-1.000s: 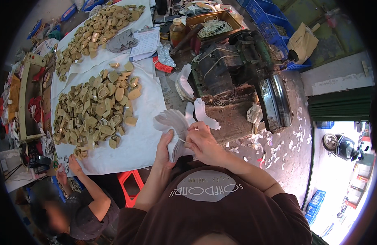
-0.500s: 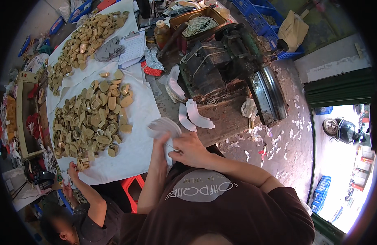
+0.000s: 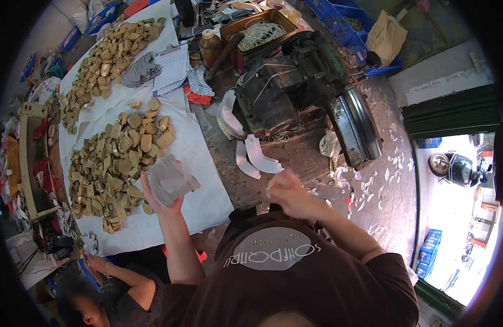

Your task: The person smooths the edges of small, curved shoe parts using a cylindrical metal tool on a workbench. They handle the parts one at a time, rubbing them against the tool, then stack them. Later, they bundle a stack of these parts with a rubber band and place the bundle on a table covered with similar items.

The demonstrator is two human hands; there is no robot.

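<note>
My left hand [image 3: 165, 200] is closed round a stack of thin grey cut-out pieces [image 3: 172, 177], held over the white-covered table beside a pile of gold-coloured small parts [image 3: 112, 163]. My right hand [image 3: 295, 197] is apart from the stack, near the workbench's front edge; its fingers are smeared by motion, and I cannot make out whether anything is in them. Just beyond it, curved white strips [image 3: 257, 155] lie on the bench, with another curved white bundle [image 3: 228, 117] beside the dark machine.
A dark machine [image 3: 279, 87] with a shiny metal roller [image 3: 363, 122] stands on the bench. Behind are a tray of pale cords [image 3: 259, 35], a bottle [image 3: 210, 46] and a clipboard [image 3: 171, 68]. Grey pieces [image 3: 141, 71] lie nearby. Another person [image 3: 126, 278] works at lower left.
My hands have moved apart: the left carried the grey stack left over the table, and the right moved right, off the stack. The other person's hands have drawn back from the gold pile.
</note>
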